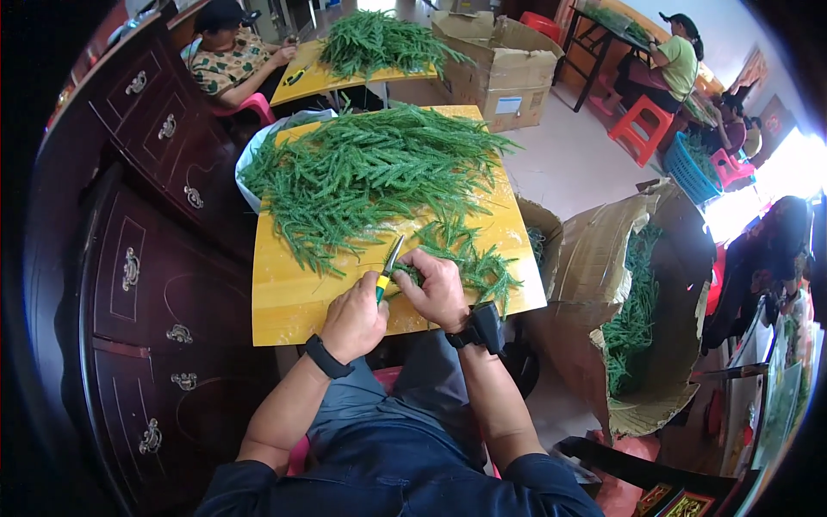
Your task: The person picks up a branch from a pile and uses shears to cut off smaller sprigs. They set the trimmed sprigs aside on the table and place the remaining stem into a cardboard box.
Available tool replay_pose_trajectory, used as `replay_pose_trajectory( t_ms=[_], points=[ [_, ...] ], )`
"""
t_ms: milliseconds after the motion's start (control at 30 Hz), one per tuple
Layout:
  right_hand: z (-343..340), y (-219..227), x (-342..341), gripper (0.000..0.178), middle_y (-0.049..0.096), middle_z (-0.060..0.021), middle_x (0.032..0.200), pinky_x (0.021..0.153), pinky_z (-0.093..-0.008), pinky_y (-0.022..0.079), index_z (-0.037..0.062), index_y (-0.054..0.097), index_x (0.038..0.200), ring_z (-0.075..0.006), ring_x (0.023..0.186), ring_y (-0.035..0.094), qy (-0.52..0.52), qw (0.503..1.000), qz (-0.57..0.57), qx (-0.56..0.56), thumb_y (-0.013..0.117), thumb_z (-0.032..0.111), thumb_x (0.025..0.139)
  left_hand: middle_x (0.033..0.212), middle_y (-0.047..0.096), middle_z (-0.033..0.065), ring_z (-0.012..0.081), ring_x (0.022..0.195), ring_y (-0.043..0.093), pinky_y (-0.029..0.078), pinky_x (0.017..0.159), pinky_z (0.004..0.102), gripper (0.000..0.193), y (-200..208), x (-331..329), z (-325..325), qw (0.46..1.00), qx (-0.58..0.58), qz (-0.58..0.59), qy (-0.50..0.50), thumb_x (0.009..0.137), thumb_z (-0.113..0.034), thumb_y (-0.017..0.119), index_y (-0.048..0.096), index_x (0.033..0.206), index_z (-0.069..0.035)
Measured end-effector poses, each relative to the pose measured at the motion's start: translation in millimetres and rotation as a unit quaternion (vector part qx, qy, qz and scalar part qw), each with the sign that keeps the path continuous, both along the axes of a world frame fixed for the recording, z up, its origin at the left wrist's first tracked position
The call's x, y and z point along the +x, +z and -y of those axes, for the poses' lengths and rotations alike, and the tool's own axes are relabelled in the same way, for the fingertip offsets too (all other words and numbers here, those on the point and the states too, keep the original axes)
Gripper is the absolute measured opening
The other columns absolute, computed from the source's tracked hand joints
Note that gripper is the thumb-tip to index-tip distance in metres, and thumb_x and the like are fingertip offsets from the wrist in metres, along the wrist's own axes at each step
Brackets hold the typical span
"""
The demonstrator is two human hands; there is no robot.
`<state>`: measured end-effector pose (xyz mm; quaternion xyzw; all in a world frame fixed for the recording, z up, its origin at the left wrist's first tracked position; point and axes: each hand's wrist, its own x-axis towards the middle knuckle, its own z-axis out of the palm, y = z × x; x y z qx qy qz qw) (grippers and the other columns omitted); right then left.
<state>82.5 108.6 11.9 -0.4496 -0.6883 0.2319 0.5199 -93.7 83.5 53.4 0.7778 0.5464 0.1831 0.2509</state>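
My left hand is curled into a fist around the yellow-green handle of a pair of pliers, whose metal tip points up and away from me. My right hand sits just beside it, fingers pinched down on a small green sprig that lies right at the tool's shaft — the two hands nearly touch. Whether the plier jaws are biting the sprig I cannot tell; my fingers cover that spot.

All of this happens at the near edge of a yellow board resting across my lap. To the right of my hand, a loose bunch of cut sprigs lies on the board, and beyond it a big pile of green branches covers most of the far half. A white bag shows at the pile's left edge.

I wear a black watch on the left wrist and a black strapped device on the right. A dark wooden cabinet with metal handles stands to my left. On my right, an open cardboard box holds more greenery — another box stands past the board. Other people sit at their own tables further off, one with a second yellow board heaped with branches.
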Motion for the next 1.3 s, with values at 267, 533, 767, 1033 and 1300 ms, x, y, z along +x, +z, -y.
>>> replay_pose_trajectory(
  t_ms=[267, 533, 767, 1033, 1300],
  points=[
    [2, 11, 8, 0.017, 0.059, -0.0125, 0.065, 0.051, -0.0317, 0.043, 0.0024, 0.065, 0.092, -0.0211, 0.052, 0.055, 0.005, 0.999, -0.008, -0.049, 0.073, 0.013, 0.082, 0.088, 0.062, 0.029, 0.0472, 0.087, 0.061, 0.047, 0.074, 0.0531, 0.032, -7, -12, -16, 0.988, -0.074, 0.131, -0.027, 0.086, -0.014, 0.057, 0.049, 0.112, 0.004],
    [0, 8, 5, 0.017, 0.058, -0.0115, 0.065, 0.05, -0.0314, 0.041, 0.0027, 0.064, 0.091, -0.0192, 0.051, 0.052, 0.0, 1.0, -0.004, -0.021, 0.073, 0.013, 0.082, 0.084, 0.061, 0.0271, 0.0462, 0.082, 0.06, 0.046, 0.068, 0.0472, 0.033, -5, -8, -18, 0.99, -0.063, 0.123, -0.034, 0.089, -0.014, 0.059, 0.05, 0.115, 0.003],
    [-1, 3, 5, 0.016, 0.059, -0.0134, 0.067, 0.053, -0.0333, 0.044, 0.0027, 0.064, 0.091, -0.0246, 0.055, 0.056, 0.007, 1.0, 0.001, -0.005, 0.073, 0.012, 0.082, 0.09, 0.062, 0.0298, 0.0481, 0.087, 0.061, 0.047, 0.074, 0.0526, 0.034, 3, -4, -12, 0.996, -0.054, 0.069, -0.031, 0.086, -0.012, 0.056, 0.047, 0.114, 0.004],
    [2, 2, 0, 0.015, 0.062, -0.0158, 0.071, 0.056, -0.0351, 0.047, 0.0024, 0.064, 0.091, -0.0293, 0.06, 0.061, 0.006, 0.999, 0.025, -0.024, 0.073, 0.011, 0.082, 0.099, 0.061, 0.0303, 0.0481, 0.095, 0.06, 0.047, 0.081, 0.0541, 0.035, -4, -2, -4, 1.0, -0.015, 0.007, -0.019, 0.082, -0.005, 0.055, 0.045, 0.114, 0.005],
    [1, -2, -1, 0.015, 0.063, -0.0173, 0.072, 0.058, -0.0362, 0.049, 0.002, 0.065, 0.09, -0.0305, 0.064, 0.065, 0.006, 0.997, 0.057, -0.045, 0.072, 0.012, 0.082, 0.102, 0.06, 0.0318, 0.049, 0.096, 0.059, 0.047, 0.083, 0.0543, 0.039, -23, -4, -4, 0.999, -0.026, 0.039, -0.02, 0.082, -0.005, 0.055, 0.043, 0.117, 0.006]
  ],
)
